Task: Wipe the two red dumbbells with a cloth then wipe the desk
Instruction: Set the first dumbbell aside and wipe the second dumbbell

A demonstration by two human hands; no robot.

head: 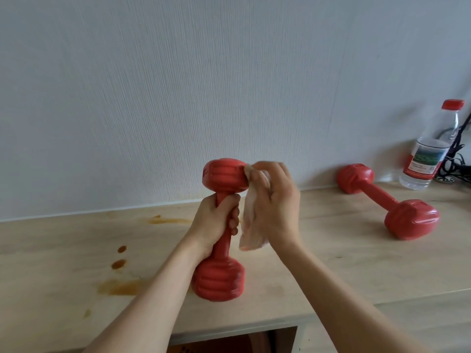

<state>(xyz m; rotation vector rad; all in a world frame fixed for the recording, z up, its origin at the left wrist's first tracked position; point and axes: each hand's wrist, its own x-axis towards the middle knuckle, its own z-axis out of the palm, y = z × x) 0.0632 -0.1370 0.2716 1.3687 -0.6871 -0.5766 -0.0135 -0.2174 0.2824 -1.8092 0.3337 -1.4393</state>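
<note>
Nearest, brown stains (119,286) on the desk (331,271) lie just L of the held dumbbell (219,276), red w/ ribbed heads, upright above the desk front. L hand (216,220) is wrapped round its handle; R hand (274,200) grips a pale cloth (251,225), pressing it on the top head. Further R of it, 2nd dumbbell (387,205) lies flat nr the wall (229,85), water bottle (430,149) w/ red cap and dark cables (456,159) just behind.
</note>
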